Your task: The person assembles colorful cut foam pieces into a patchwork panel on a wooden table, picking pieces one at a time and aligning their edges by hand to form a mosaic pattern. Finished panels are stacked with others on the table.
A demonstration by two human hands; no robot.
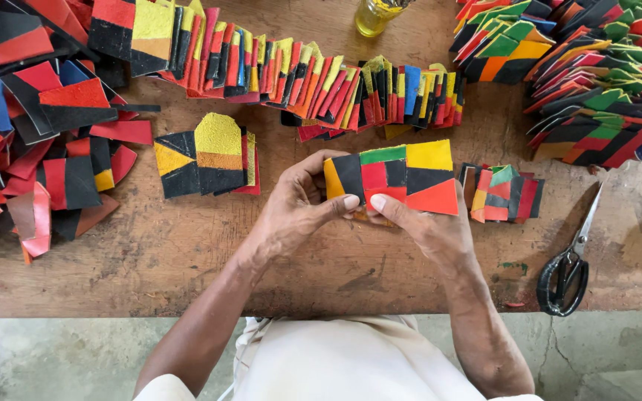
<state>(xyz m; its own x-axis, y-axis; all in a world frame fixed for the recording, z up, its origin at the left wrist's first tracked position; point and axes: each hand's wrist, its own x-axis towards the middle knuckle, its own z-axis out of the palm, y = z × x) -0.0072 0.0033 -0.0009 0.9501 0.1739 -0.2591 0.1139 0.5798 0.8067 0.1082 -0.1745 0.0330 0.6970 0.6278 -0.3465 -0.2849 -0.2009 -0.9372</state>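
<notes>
Soft, even daylight; sharp picture

Short faint shadows fall toward five o'clock beneath the scissors (570,260). The glass jar (375,15) at twelve o'clock glints mildly. Edges bow slightly from the wide lens; corners remain reasonably crisp, without motion blur.

Left hand (299,208) and right hand (425,226) both pinching a patchwork leather piece (403,178) of orange, black, red, green and yellow, held just above the wooden worktop (187,252). Stacked coloured pieces (321,85) in a row behind; black-handled scissors (570,260) lying to the right; yellow jar (375,15) at the far edge.
</notes>
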